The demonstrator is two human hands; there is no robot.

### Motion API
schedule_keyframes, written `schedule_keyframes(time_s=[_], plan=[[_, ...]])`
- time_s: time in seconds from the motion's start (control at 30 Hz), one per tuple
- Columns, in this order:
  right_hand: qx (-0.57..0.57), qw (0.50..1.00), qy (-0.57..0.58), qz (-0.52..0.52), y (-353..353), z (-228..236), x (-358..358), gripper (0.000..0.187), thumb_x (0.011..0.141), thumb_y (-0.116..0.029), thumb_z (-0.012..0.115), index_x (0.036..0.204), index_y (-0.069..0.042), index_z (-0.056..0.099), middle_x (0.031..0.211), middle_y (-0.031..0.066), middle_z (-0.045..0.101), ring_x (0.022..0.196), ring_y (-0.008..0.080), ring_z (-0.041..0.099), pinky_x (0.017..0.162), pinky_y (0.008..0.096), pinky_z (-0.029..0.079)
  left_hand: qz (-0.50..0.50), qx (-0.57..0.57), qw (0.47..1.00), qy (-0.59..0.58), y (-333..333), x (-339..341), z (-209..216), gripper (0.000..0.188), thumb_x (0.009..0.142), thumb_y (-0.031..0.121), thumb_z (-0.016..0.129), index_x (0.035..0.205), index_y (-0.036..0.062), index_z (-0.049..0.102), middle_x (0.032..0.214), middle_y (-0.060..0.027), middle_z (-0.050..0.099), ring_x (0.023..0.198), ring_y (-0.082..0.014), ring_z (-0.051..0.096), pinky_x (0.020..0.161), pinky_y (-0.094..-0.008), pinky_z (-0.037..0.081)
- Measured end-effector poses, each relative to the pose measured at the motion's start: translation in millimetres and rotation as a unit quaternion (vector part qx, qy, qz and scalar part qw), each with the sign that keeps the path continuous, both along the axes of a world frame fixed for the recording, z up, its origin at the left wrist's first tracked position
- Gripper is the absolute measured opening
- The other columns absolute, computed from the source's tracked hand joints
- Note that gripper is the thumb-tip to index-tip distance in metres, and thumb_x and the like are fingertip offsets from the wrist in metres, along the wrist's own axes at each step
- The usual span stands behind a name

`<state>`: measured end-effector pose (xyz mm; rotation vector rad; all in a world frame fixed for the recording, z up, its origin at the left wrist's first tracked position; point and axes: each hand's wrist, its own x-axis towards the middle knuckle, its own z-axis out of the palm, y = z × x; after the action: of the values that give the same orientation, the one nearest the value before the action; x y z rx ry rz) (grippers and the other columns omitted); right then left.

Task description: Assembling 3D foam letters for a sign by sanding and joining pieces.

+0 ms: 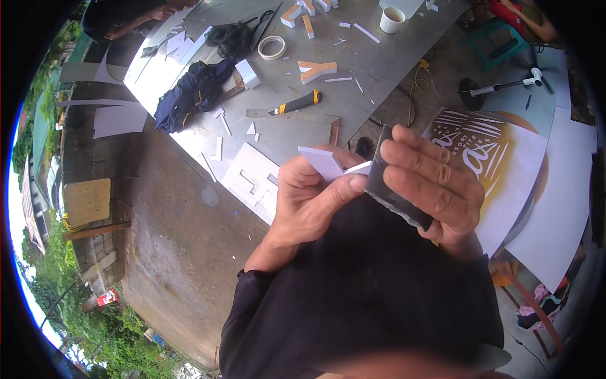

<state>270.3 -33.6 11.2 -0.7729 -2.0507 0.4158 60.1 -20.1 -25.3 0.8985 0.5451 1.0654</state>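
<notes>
My left hand (300, 202) pinches a white foam-board piece (320, 162) with angled arms, thumb toward me. Against its right end rests a dark grey sheet of sandpaper (380, 182), which lies under the straight fingers of my right hand (439, 183). The right thumb is mostly hidden behind the sheet. Beyond my left hand, a white board with cut-out shapes (243, 165) lies at the table edge. Farther off on the metal table (278, 72) are a yellow and black utility knife (297, 103) and a steel ruler (255, 114).
A Y-shaped letter (317, 71), a tape roll (272, 48), dark cloth (192, 95) and a cup (392, 20) stand on the table among white scraps. At right are a printed white sheet (505, 208), a fan (505, 85) and a teal stool (495, 44). Other people sit at both far corners.
</notes>
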Motion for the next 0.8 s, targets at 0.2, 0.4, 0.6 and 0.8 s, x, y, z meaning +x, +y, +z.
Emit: schedule_keyframes(time_s=[0.2, 0.4, 0.6, 0.8], plan=[[-0.037, 0.999, -0.023, -0.018, -10.2, 8.5, -11.3, 0.029, 0.088, 0.000, 0.056, 0.114, 0.003, 0.071, 0.119, 0.0206, 0.069, 0.119, 0.0334, 0.063, 0.099, 0.0402, 0.054, -0.011, 0.007, 1.000, 0.023, 1.5, -7.8, 8.8, 0.013, 0.088, 0.003, 0.074, 0.098, -0.0040, 0.070, 0.089, -0.0109, 0.072, 0.075, -0.0148, 0.067, 0.065, -0.0271, 0.055], [-0.003, 0.998, -0.037, -0.045, -8.1, 7.8, -16.6, 0.029, 0.085, -0.009, 0.065, 0.111, 0.002, 0.072, 0.117, 0.0186, 0.070, 0.116, 0.0315, 0.065, 0.097, 0.0394, 0.056, -0.013, -0.009, 1.000, -0.019, 1.4, -8.1, 2.1, 0.013, 0.088, 0.003, 0.074, 0.098, -0.0046, 0.071, 0.087, -0.0114, 0.071, 0.072, -0.0148, 0.067, 0.063, -0.0266, 0.055], [-0.031, 0.998, -0.057, -0.024, -7.4, 11.9, -10.8, 0.037, 0.080, -0.003, 0.061, 0.116, 0.004, 0.070, 0.119, 0.0211, 0.068, 0.116, 0.0348, 0.065, 0.099, 0.0421, 0.054, -0.013, -0.012, 0.999, -0.027, 3.2, -4.8, -2.9, 0.014, 0.088, 0.004, 0.074, 0.099, -0.0048, 0.071, 0.087, -0.0111, 0.072, 0.072, -0.0142, 0.066, 0.065, -0.0263, 0.055], [-0.006, 0.996, -0.078, -0.051, -9.9, 1.3, -8.3, 0.045, 0.079, -0.001, 0.058, 0.122, 0.006, 0.065, 0.122, 0.0238, 0.066, 0.118, 0.0376, 0.063, 0.100, 0.0436, 0.053, 0.042, 0.176, 0.973, 0.145, 6.0, 1.0, -4.2, 0.024, 0.082, 0.000, 0.077, 0.105, -0.0018, 0.072, 0.095, -0.0123, 0.074, 0.073, -0.0169, 0.067, 0.068, -0.0275, 0.051]])
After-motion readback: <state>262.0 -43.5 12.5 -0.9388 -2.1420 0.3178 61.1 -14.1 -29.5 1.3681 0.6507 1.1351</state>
